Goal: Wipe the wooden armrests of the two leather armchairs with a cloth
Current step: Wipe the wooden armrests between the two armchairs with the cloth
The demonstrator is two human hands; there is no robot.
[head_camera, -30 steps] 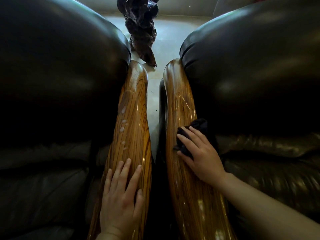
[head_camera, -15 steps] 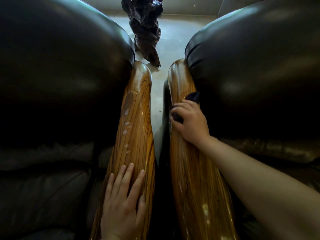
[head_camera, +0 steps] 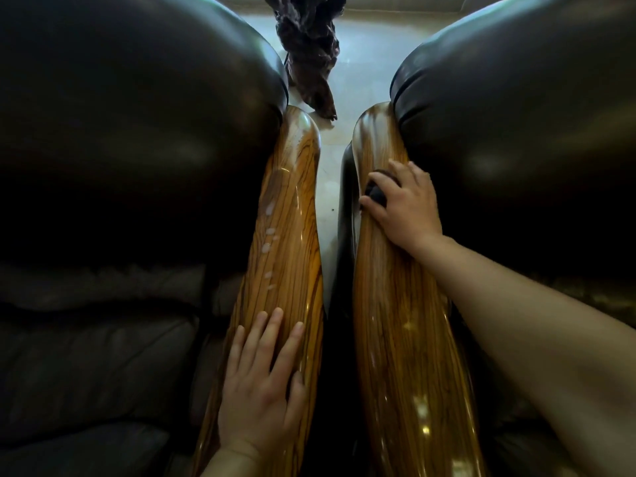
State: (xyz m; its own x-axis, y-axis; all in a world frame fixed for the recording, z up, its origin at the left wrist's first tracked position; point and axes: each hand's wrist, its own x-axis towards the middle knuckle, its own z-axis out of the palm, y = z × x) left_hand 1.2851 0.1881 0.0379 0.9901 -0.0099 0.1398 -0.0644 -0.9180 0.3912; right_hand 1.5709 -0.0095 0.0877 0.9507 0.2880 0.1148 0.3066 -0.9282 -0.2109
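Two glossy striped wooden armrests run side by side between two dark leather armchairs. My right hand (head_camera: 404, 204) presses a dark cloth (head_camera: 375, 192) onto the far part of the right armrest (head_camera: 399, 321); most of the cloth is hidden under my fingers. My left hand (head_camera: 261, 383) lies flat with fingers spread on the near part of the left armrest (head_camera: 285, 235), holding nothing. That armrest carries a row of pale smudges (head_camera: 267, 241) along its middle.
The left armchair's (head_camera: 120, 149) back bulges at the left and the right armchair's (head_camera: 516, 115) at the right. A narrow gap with pale floor (head_camera: 330, 187) separates the armrests. A dark gnarled wooden sculpture (head_camera: 309, 46) stands on the floor beyond them.
My right hand has slid the cloth away from me along the right armrest, from its middle toward its far end. My left hand has stayed resting on the left armrest.
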